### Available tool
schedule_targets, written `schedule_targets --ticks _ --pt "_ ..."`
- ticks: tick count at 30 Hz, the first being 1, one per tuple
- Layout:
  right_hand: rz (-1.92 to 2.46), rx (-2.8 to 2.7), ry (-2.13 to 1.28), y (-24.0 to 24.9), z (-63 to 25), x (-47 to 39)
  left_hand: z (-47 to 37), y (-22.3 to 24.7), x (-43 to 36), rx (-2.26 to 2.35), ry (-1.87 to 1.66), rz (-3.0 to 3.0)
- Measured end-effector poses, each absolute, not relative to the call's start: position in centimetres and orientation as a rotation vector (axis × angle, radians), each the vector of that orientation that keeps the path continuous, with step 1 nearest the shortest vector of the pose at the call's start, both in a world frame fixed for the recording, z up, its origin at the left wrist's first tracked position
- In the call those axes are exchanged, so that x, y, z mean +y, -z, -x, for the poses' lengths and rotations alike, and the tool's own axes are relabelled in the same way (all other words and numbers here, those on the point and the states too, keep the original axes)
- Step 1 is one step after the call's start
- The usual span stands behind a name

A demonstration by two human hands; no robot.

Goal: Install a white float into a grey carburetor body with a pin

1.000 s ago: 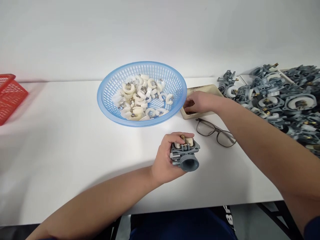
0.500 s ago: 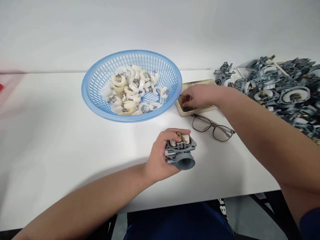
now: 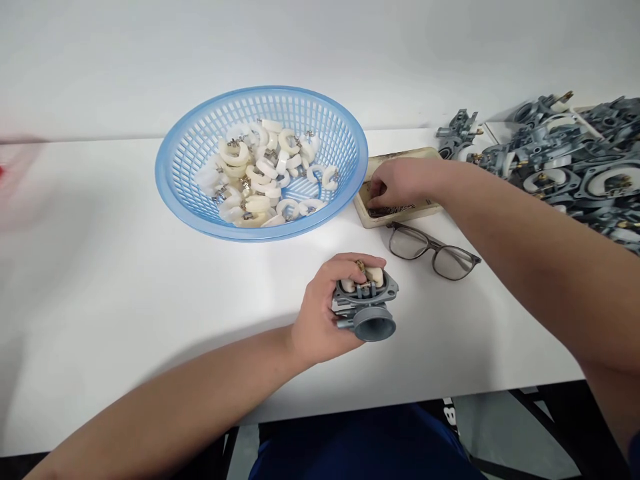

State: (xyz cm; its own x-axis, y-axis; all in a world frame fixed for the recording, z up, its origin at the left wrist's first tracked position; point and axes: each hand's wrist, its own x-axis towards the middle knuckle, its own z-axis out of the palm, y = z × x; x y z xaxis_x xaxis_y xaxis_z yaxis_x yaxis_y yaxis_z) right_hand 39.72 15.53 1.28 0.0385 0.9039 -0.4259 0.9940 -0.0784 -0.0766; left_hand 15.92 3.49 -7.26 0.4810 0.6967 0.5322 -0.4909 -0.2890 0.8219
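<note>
Head view: floats (image 3: 258, 204) in basket (image 3: 167, 170); beside it, pins (image 3: 397, 211), your right hand (image 3: 403, 181) (grip unclear) in tray (image 3: 373, 221); left hand (image 3: 320, 310) clasps carburetor (image 3: 374, 315).

- Glasses (image 3: 432, 245), dark frame, on white surface (image 3: 125, 287)
- Blue basket (image 3: 250, 233), pale C-shaped pieces (image 3: 258, 204) inside
- Pile of grey metal parts (image 3: 553, 157), far right
- Pale wall (image 3: 320, 40) behind
- Red blur (image 3: 1, 172), left edge

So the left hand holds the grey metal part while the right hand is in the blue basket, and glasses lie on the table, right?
No: the head view shows the right hand in the beige tray, not the blue basket. The left hand holds the grey metal part, and glasses lie on the table.
</note>
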Motion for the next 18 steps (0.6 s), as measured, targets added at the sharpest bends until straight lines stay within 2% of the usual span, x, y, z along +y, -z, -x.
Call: schedule_targets --ticks 11,18 --pt "-2.001 1.899 0.39 -2.5 -38.6 14.2 -15.9 7.0 3.4 0.24 -1.209 -1.461" --pt "-2.049 1.715 0.553 -3.1 -41.8 14.7 -15.9 7.2 3.5 0.238 -1.195 -1.474"
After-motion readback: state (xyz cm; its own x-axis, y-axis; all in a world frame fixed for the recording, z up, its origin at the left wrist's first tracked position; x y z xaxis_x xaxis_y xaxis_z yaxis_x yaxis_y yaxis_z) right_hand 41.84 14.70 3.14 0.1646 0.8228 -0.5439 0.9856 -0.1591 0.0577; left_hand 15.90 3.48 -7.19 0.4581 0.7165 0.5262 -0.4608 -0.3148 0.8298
